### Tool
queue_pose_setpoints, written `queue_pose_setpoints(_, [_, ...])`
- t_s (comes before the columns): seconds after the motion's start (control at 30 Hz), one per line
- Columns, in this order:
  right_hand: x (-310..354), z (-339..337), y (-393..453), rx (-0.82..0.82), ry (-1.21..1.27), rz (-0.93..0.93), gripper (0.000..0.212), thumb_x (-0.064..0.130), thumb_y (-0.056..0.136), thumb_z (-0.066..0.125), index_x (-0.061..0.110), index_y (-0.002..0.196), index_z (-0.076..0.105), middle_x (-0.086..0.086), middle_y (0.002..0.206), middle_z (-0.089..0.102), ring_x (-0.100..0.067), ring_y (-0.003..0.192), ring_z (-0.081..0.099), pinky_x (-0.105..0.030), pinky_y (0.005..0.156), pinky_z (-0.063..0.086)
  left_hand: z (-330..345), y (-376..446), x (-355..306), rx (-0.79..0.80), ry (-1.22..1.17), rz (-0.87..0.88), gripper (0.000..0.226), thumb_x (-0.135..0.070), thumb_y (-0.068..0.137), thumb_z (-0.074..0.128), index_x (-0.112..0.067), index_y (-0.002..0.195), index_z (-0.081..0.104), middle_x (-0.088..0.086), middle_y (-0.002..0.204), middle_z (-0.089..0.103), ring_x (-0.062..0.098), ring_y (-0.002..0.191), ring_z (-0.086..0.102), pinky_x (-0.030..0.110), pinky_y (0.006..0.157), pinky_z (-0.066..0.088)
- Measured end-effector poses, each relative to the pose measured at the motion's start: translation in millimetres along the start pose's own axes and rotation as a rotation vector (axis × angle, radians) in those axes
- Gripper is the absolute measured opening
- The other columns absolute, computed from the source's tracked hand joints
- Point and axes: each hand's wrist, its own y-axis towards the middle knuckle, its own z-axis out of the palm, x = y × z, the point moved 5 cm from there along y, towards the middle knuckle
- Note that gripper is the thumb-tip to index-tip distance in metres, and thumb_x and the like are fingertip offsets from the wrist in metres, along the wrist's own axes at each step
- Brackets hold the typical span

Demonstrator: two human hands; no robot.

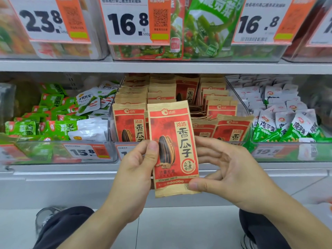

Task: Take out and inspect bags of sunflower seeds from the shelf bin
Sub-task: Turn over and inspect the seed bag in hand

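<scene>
Left hand [136,169] pinches the left edge of a tall kraft-paper and red sunflower seed bag [173,150], thumb on the front beside the printed striped seed, fingers curled behind. Right hand [231,175] pinches the bag's lower right corner with its thumb in front, the other fingers loosely spread behind and beside the pack. Both hands hold this bag upright in front of the clear plastic shelf bin [115,123], below its rim and out of it.

That bin holds many more matching red and tan seed bags [224,112], standing in rows toward the back, with a few leaning at the front right. To its left, a clear bin [59,151] carries green and white snack pouches in a loose heap, and a tag on its front reads 15.8. To the right, another clear bin [280,150] is filled with white and green sachets. On the shelf above, clear bins hold green vegetable-print packs behind white and orange price cards [129,22].

The held bag's face is red with large black characters, a round seal and crimped tan ends.
</scene>
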Motion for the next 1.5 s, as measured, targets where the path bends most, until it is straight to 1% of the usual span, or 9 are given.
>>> queue_pose_setpoints(0.2, [7.6, -2.2, -3.0, -0.061, -0.123, -0.081, 0.116, -0.007, 0.059, 0.094, 0.058, 0.141, 0.043, 0.026, 0.128, 0.058, -0.011, 0.112, 0.065, -0.033, 0.066, 0.064, 4.2, -2.1, -5.4, -0.007, 0.090, 0.102, 0.037, -0.043, 0.092, 0.044, -0.025, 0.117, 0.065, 0.005, 0.099, 0.078, 0.021, 0.079, 0.075, 0.029, 0.054, 0.057])
queue_pose_setpoints(0.37, [2.9, 2.9, -5.1, 0.021, -0.199, -0.049, 0.097, 0.001, 0.067, 0.092, 0.050, 0.140, 0.052, 0.025, 0.130, 0.053, -0.011, 0.113, 0.060, -0.031, 0.072, 0.063, 1.8, -5.0, -11.4, -0.076, 0.179, 0.215, 0.038, -0.051, 0.097, 0.041, -0.028, 0.098, 0.071, 0.002, 0.081, 0.075, 0.015, 0.067, 0.067, 0.027, 0.056, 0.054])
queue_pose_setpoints(0.5, [2.3, 16.0, -9.9, 0.054, -0.183, -0.027, 0.080, 0.046, 0.073, 0.085, 0.047, 0.143, 0.046, 0.025, 0.133, 0.059, -0.004, 0.123, 0.059, -0.030, 0.087, 0.059, 5.1, -10.9, -14.3, -0.090, 0.490, 0.378, 0.036, -0.056, 0.099, 0.039, -0.029, 0.092, 0.061, 0.000, 0.077, 0.070, 0.015, 0.067, 0.065, 0.034, 0.059, 0.054])
queue_pose_setpoints(0.63, [0.2, 25.4, -12.3, -0.042, -0.050, -0.008, 0.069, 0.066, 0.074, 0.069, 0.041, 0.134, 0.049, 0.026, 0.129, 0.060, -0.006, 0.112, 0.066, -0.031, 0.078, 0.061, 11.3, -16.5, -15.4, -0.033, 0.547, 0.437, 0.032, -0.054, 0.093, 0.044, -0.025, 0.094, 0.058, -0.004, 0.076, 0.069, 0.012, 0.061, 0.063, 0.031, 0.054, 0.049])
queue_pose_setpoints(0.77, [-3.8, 31.7, -11.7, -0.066, 0.007, 0.019, 0.049, 0.068, 0.084, 0.055, 0.038, 0.123, 0.055, 0.013, 0.121, 0.067, -0.016, 0.100, 0.072, -0.041, 0.074, 0.062, 18.5, -18.7, -11.8, 0.080, 0.421, 0.409, 0.043, -0.050, 0.092, 0.049, -0.007, 0.091, 0.055, 0.007, 0.067, 0.057, 0.018, 0.055, 0.053, 0.031, 0.051, 0.043])
queue_pose_setpoints(0.83, [-3.0, 35.5, -11.7, -0.046, 0.032, 0.029, 0.039, 0.060, 0.093, 0.049, 0.033, 0.120, 0.056, 0.005, 0.109, 0.073, -0.019, 0.092, 0.074, -0.032, 0.075, 0.058, 20.9, -18.3, -7.0, 0.117, 0.361, 0.373, 0.048, -0.048, 0.093, 0.048, -0.001, 0.090, 0.054, 0.006, 0.061, 0.054, 0.023, 0.052, 0.051, 0.031, 0.050, 0.042])
queue_pose_setpoints(1.03, [-5.2, 41.3, -10.4, -0.039, 0.106, 0.084, 0.027, 0.046, 0.098, 0.039, 0.032, 0.110, 0.059, -0.003, 0.087, 0.076, -0.023, 0.083, 0.074, -0.038, 0.077, 0.058, 20.4, -14.5, -1.2, 0.122, 0.372, 0.348, 0.039, -0.046, 0.096, 0.045, -0.012, 0.079, 0.054, 0.004, 0.058, 0.054, 0.023, 0.051, 0.052, 0.040, 0.048, 0.045])
queue_pose_setpoints(1.33, [-10.1, 38.6, -9.2, 0.010, 0.100, 0.142, 0.042, 0.058, 0.090, 0.058, 0.033, 0.124, 0.058, 0.003, 0.113, 0.073, -0.023, 0.099, 0.073, -0.050, 0.085, 0.060, 15.0, -14.1, -5.3, 0.018, 0.445, 0.389, 0.042, -0.051, 0.092, 0.045, -0.014, 0.073, 0.050, 0.013, 0.056, 0.052, 0.024, 0.047, 0.049, 0.031, 0.043, 0.041])
queue_pose_setpoints(1.5, [-4.5, 38.3, -12.2, 0.234, 0.029, 0.119, 0.081, 0.040, 0.079, 0.084, 0.048, 0.146, 0.039, 0.023, 0.142, 0.052, -0.017, 0.113, 0.066, -0.035, 0.080, 0.058, 6.4, -16.4, -16.2, -0.157, 0.495, 0.478, 0.044, -0.053, 0.092, 0.043, -0.015, 0.072, 0.052, 0.009, 0.056, 0.051, 0.026, 0.050, 0.046, 0.041, 0.045, 0.039])
